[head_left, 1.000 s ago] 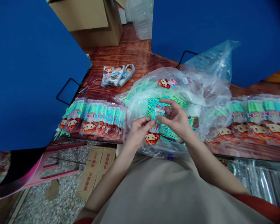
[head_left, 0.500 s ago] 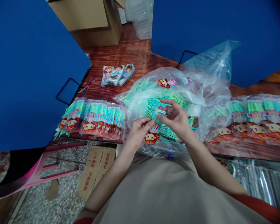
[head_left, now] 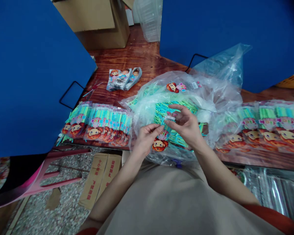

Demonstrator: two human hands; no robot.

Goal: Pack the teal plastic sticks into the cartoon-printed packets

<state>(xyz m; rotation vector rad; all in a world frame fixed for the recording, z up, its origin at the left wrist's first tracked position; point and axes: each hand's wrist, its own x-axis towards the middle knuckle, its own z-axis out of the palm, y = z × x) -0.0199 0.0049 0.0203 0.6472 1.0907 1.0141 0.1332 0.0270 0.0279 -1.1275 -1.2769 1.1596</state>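
Note:
A small clear printed packet [head_left: 159, 145], with a red-haired cartoon figure on its lower end, is held over the opened large plastic bag [head_left: 147, 93]. My left hand [head_left: 146, 138] pinches the packet's left edge between thumb and fingers. At the packet's upper end, beside a white label, my right hand [head_left: 188, 125] closes thumb and finger on the plastic, its other fingers spread. Beneath both hands lie loose green and blue thin sticks [head_left: 180, 138] in the large bag. My fingers partly hide what is in the packet.
Filled packets [head_left: 107, 125] overlap in rows at left, with more filled packets [head_left: 268, 127] at right. Blue panels [head_left: 36, 78] flank the table [head_left: 147, 58]. Small grey packets [head_left: 123, 79] and a cardboard box [head_left: 100, 36] are behind. A pink stool [head_left: 49, 173] stands below left.
Both hands stay almost in place on the packet. The label at its upper end has tilted slightly, and the whole view has shifted a little.

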